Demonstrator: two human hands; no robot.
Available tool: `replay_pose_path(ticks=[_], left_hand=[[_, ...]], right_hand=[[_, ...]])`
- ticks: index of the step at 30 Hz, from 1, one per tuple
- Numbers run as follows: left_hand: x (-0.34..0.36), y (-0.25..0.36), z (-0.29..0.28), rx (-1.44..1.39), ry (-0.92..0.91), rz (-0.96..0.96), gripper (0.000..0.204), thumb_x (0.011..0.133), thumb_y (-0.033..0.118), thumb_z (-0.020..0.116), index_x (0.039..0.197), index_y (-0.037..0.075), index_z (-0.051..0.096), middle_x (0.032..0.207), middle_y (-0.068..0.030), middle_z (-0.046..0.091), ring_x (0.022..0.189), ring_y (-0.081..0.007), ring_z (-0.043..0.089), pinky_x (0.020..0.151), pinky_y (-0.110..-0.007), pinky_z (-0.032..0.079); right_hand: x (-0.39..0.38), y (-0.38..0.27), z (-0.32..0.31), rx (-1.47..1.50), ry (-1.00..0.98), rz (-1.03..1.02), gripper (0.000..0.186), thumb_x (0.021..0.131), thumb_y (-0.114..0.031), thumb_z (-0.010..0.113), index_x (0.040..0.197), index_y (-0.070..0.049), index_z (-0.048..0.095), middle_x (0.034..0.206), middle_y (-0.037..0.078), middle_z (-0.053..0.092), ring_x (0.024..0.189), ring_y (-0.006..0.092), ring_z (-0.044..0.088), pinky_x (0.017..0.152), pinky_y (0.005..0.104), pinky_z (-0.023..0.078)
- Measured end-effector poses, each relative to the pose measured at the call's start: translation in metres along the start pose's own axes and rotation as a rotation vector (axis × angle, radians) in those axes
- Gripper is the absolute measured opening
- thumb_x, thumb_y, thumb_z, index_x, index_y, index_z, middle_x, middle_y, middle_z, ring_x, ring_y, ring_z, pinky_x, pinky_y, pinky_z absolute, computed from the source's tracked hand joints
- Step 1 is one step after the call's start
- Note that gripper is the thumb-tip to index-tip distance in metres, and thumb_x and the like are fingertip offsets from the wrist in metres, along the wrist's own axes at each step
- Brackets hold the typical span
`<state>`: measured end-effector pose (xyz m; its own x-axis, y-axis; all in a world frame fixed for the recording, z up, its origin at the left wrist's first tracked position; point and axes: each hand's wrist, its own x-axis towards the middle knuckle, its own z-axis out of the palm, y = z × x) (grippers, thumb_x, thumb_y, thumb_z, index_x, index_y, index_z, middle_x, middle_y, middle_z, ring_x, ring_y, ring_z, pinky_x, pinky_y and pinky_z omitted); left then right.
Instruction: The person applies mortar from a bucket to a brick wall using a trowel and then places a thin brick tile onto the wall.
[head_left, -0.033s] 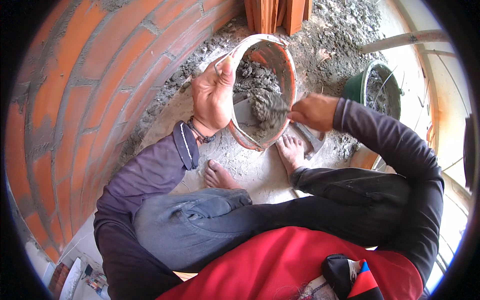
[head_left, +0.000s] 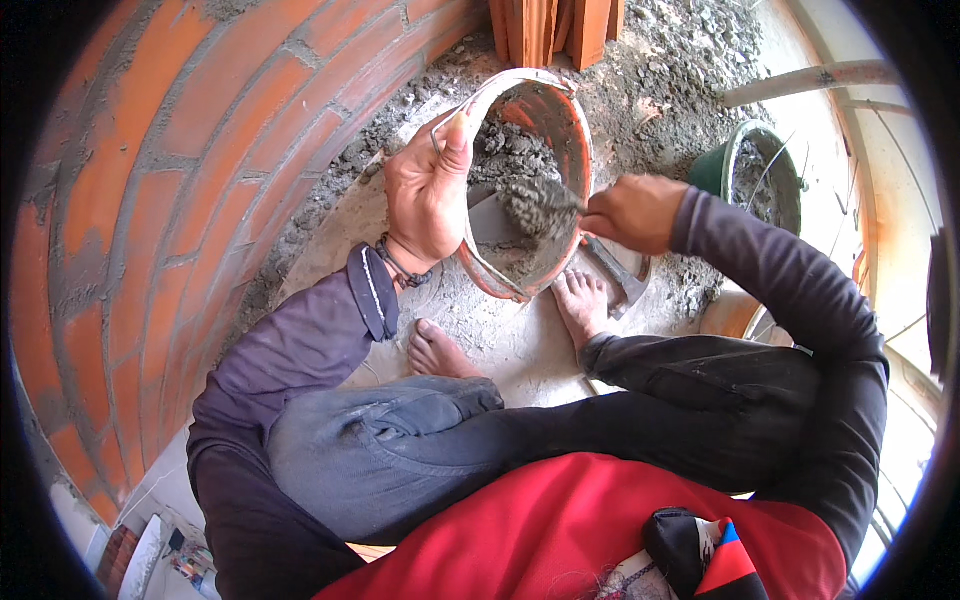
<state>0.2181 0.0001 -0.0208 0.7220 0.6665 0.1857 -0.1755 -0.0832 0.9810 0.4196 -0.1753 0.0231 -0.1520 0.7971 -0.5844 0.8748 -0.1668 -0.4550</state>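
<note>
In the head view, the left hand (head_left: 428, 190) has its grip closed on the left side of an orange bucket (head_left: 583, 150), thumb lying along the pale rim; the other fingers are partly hidden. The bucket tilts toward the person above the floor (head_left: 480, 325), its mouth showing, and whether its base rests on anything is hidden. Grey mortar (head_left: 512, 152) lies inside, against the far wall.

The right hand (head_left: 632, 212) has its grip curled tight around the handle of a tool (head_left: 540, 208), most of that handle being covered by the fingers. The tool's working end sits within the bucket's mouth, thickly coated in mortar, so its shape cannot be told.

A hammer (head_left: 622, 280) lies beside the person's right foot (head_left: 580, 305). Farther right stands a green bucket (head_left: 712, 172) with grey material in it. A brick wall (head_left: 230, 150) rises on the left, and upright orange bricks (head_left: 530, 30) stand beyond the orange bucket.
</note>
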Motion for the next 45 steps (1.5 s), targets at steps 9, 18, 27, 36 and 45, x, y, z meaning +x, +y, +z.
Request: replay_pose_path(ticks=[9, 18, 27, 36, 45], left_hand=[[0.005, 0.003, 0.001, -0.125, 0.051, -0.048, 0.047, 0.108, 0.031, 0.046, 0.126, -0.01, 0.061, 0.111, -0.0079, 0.068, 0.1, -0.0104, 0.057, 0.09, -0.026, 0.044], [-0.004, -0.022, -0.062, -0.236, 0.216, -0.285, 0.06, 0.106, 0.045, 0.043, 0.118, -0.01, 0.064, 0.109, -0.011, 0.066, 0.101, -0.0144, 0.058, 0.089, -0.03, 0.046], [-0.032, -0.035, -0.102, -0.251, 0.318, -0.428, 0.071, 0.104, 0.056, 0.038, 0.125, -0.009, 0.06, 0.121, -0.0147, 0.065, 0.111, -0.0185, 0.06, 0.098, -0.032, 0.047], [-0.032, -0.053, -0.108, -0.208, 0.295, -0.418, 0.067, 0.105, 0.053, 0.037, 0.117, -0.008, 0.065, 0.111, -0.0119, 0.069, 0.101, -0.0155, 0.062, 0.092, -0.03, 0.048], [-0.018, -0.038, -0.097, -0.226, 0.221, -0.428, 0.07, 0.103, 0.058, 0.037, 0.116, -0.005, 0.067, 0.11, -0.012, 0.07, 0.099, -0.0151, 0.063, 0.091, -0.03, 0.05]], right_hand=[[-0.014, -0.018, -0.005, -0.131, 0.086, 0.128, 0.034, 0.098, -0.034, 0.055, 0.1, -0.002, 0.064, 0.075, 0.023, 0.065, 0.073, 0.0415, 0.067, 0.07, 0.0494, 0.055], [-0.035, 0.025, 0.049, 0.121, 0.429, -0.092, 0.026, 0.083, -0.005, 0.067, 0.105, 0.001, 0.056, 0.094, 0.019, 0.056, 0.081, 0.0395, 0.063, 0.071, 0.0467, 0.052], [0.024, 0.067, 0.145, -0.017, 0.687, 0.135, 0.02, 0.086, -0.026, 0.062, 0.099, -0.011, 0.069, 0.095, 0.016, 0.067, 0.078, 0.0352, 0.067, 0.072, 0.0481, 0.053], [-0.068, 0.096, 0.179, -0.067, 0.609, 0.169, 0.031, 0.081, -0.01, 0.064, 0.11, -0.007, 0.055, 0.102, 0.018, 0.056, 0.078, 0.0405, 0.064, 0.068, 0.0508, 0.055], [-0.061, 0.031, 0.033, 0.963, 0.037, 0.125, 0.023, 0.092, -0.026, 0.056, 0.084, -0.004, 0.052, 0.067, -0.001, 0.049, 0.054, 0.0089, 0.048, 0.049, 0.0265, 0.039]])
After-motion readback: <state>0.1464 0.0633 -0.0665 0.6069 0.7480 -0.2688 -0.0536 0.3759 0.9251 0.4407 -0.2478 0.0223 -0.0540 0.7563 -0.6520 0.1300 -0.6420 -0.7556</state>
